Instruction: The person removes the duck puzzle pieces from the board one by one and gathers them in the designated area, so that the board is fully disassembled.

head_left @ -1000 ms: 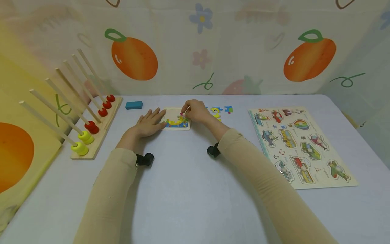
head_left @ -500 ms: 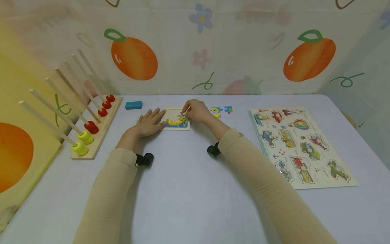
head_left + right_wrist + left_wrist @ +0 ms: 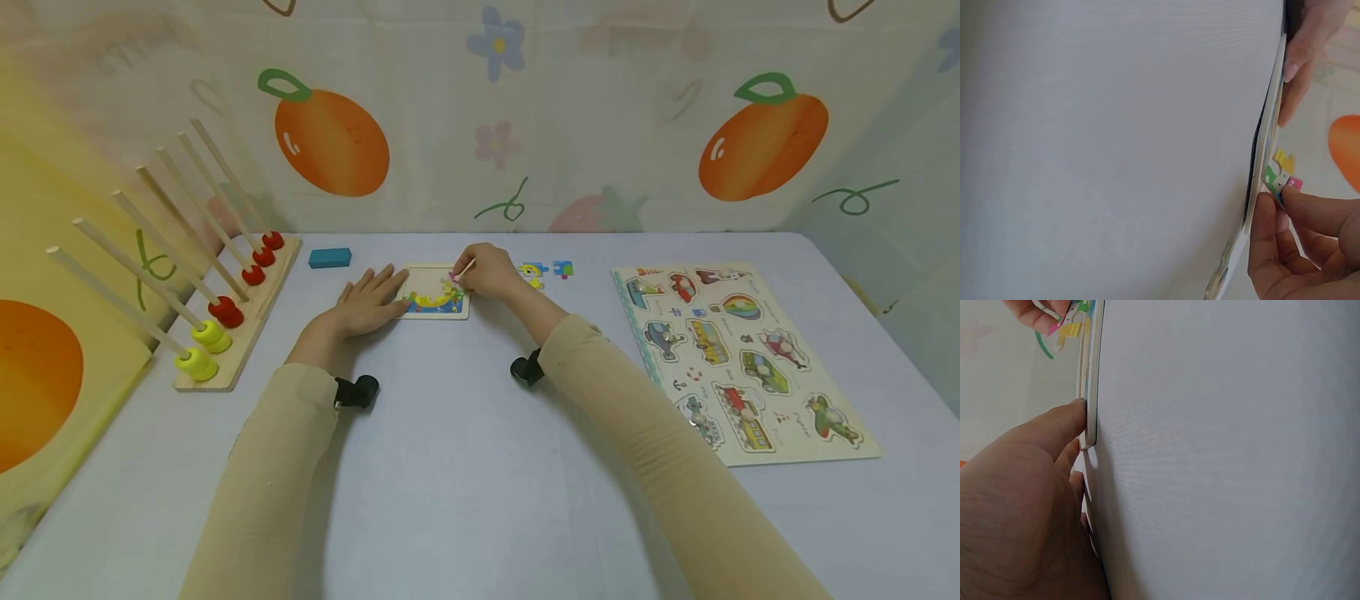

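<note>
A small wooden jigsaw tray (image 3: 423, 277) lies near the far side of the table, with blue, green and yellow pieces along its lower part. My left hand (image 3: 366, 305) rests on the tray's left side, fingers spread; in the left wrist view the thumb (image 3: 1060, 428) touches its edge. Over the tray's right side, my right hand (image 3: 487, 273) pinches a jigsaw piece (image 3: 1277, 181) between thumb and fingers. That piece is tilted up and shows green, white, pink and yellow. The fingers hide part of it, and whether it touches the tray cannot be told.
Loose jigsaw pieces (image 3: 562, 268) lie right of the tray. A blue block (image 3: 330, 258) is behind my left hand. At left stands a wooden peg rack (image 3: 247, 333) with red and yellow beads. A large vehicle puzzle board (image 3: 720, 333) lies at right.
My right hand has shifted slightly right, and the piece it pinches has tilted a little. The left hand stays in place on the tray.
</note>
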Motion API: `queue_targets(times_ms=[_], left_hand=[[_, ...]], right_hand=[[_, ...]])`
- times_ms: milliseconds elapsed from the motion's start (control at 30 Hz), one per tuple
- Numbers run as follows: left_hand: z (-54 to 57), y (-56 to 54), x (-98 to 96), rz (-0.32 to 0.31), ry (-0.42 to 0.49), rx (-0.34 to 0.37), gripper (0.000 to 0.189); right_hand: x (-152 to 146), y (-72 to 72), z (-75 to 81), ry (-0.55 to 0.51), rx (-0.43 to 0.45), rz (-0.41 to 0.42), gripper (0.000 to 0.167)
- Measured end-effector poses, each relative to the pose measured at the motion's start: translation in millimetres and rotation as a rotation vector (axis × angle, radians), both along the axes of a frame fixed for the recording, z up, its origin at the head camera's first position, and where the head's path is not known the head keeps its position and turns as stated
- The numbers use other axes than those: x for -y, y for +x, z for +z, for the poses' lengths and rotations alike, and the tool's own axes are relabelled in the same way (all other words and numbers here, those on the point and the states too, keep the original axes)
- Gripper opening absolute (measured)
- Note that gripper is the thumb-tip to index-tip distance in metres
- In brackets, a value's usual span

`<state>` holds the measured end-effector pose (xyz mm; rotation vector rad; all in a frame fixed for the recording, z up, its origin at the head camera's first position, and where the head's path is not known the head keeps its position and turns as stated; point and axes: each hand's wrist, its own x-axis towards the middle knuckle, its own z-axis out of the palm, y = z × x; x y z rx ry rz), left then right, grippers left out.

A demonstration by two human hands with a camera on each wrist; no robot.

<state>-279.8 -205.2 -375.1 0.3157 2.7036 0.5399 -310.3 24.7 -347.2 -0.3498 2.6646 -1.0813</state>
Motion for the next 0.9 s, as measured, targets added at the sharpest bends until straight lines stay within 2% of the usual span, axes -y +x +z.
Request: queue_targets(times_ms=[400, 667, 900], left_hand=[[1.1, 0.3, -1.0, 0.003, -0.008, 0.001, 0.069], [2.0, 2.3, -0.9, 0.004, 0.001, 0.002, 0.07], [-0.5, 0.5, -0.7, 0.015, 0.01, 0.012, 0.071]], right_hand=[[-9.8, -2.4, 3.6, -0.093, 0.059, -0.041, 0.019], [-38.1, -7.1, 8.8, -0.174, 0.103, -0.056, 0.021], [-67.8, -13.0, 14.1, -0.159, 0.09, -0.043, 0.021]])
